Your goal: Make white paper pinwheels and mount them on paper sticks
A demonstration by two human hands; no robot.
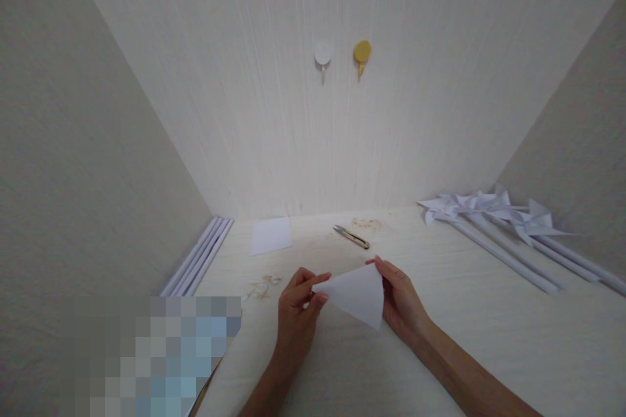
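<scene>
White tubes point(198, 257) are seen at nine o'clock on the worktop point(489, 326). A folded paper triangle point(357, 293) is pinched at centre, the left hand point(298, 306) gripping its left corner, the right hand point(401, 300) its right edge. Snips point(352, 237) lie at twelve o'clock, pinwheels point(489, 208) at two.

Two hands, left point(296, 309) and right point(401, 300), with one folded triangular sheet of white paper point(356, 294) between them. One flat square sheet of white paper point(271, 234) at the back of the tabletop point(489, 339). One small pair of metal thread snips with tan handles point(352, 237). Two round wall hooks: one white point(323, 55), one yellow point(362, 52). One bundle of white rolled paper sticks point(200, 254) along the left wall, about four. One group of white paper pinwheels on white sticks point(493, 208) at right; blades overlap, exact count unclear, at least three.
</scene>
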